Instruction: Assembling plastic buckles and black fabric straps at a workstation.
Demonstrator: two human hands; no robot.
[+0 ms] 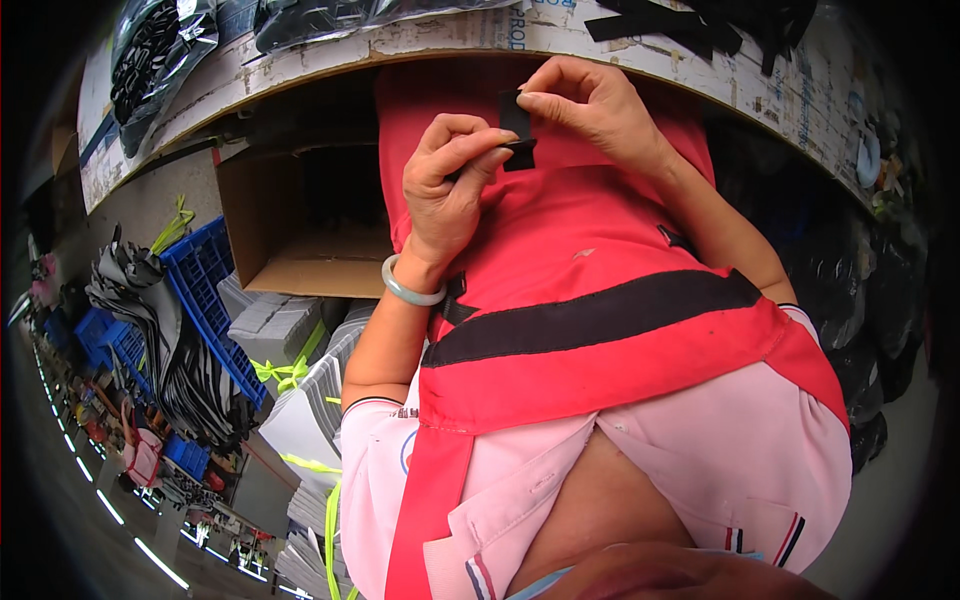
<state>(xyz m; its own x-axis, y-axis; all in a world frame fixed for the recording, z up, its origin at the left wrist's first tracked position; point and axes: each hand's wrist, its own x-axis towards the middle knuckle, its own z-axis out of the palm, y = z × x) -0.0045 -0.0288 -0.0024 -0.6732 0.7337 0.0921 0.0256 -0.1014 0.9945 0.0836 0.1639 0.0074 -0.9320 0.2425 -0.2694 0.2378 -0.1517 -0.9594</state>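
Over my red apron, both hands are at a short, flat black strip, possibly fabric or tape. My left hand, a pale bangle on its wrist, pinches a black piece between thumb and forefinger. Just above and to the right, my right hand is closed in a pinch at the strip's upper end. Whether the two black parts are one folded strip or separate pieces, I cannot tell. Small black pieces also lie on the apron near its dark band.
A worn worktable curves across the top, carrying black strips and a clear bag of black pieces. Left of my lap are an open cardboard box, a blue crate and tied grey stacks. Another person is farther left.
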